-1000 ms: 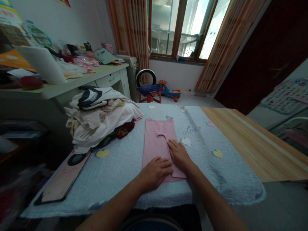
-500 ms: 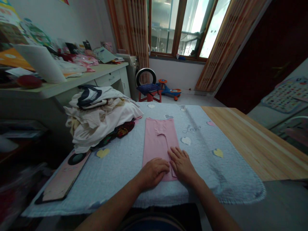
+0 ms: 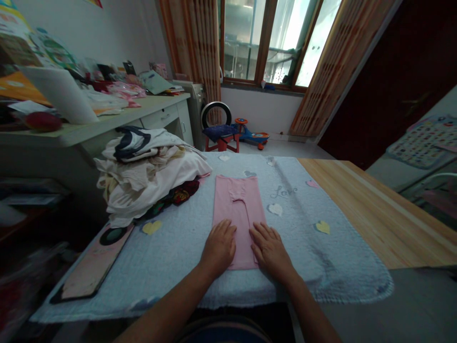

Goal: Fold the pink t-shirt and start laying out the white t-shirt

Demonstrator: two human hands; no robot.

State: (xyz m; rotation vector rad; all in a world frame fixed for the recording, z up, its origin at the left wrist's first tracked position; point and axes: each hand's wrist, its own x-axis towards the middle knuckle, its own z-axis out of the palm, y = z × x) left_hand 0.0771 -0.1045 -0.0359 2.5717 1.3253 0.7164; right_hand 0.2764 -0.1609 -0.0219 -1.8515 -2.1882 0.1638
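Note:
Pink pants (image 3: 240,214) lie folded into a long, flat shape on a light blue quilted cover (image 3: 178,267), the waistband at the far end. My left hand (image 3: 220,245) rests flat on the near left part of the pants, fingers stretched forward. On the near right edge, my right hand (image 3: 268,245) lies with its fingers spread over the cloth. Neither hand grips anything; both palms face down. Parts of the near pant legs are hidden beneath the hands.
A heap of clothes (image 3: 153,166) lies at the left of the cover, with a pink flat board (image 3: 94,264) nearer me. Bare wooden tabletop (image 3: 371,209) shows at right. Behind are a red stool (image 3: 222,140), a toy ride-on car (image 3: 252,136) and a cluttered desk (image 3: 150,105).
My left hand has moved left and forward from the middle of the pants to their left side, its fingers now straightened. My right hand has shifted only slightly toward me.

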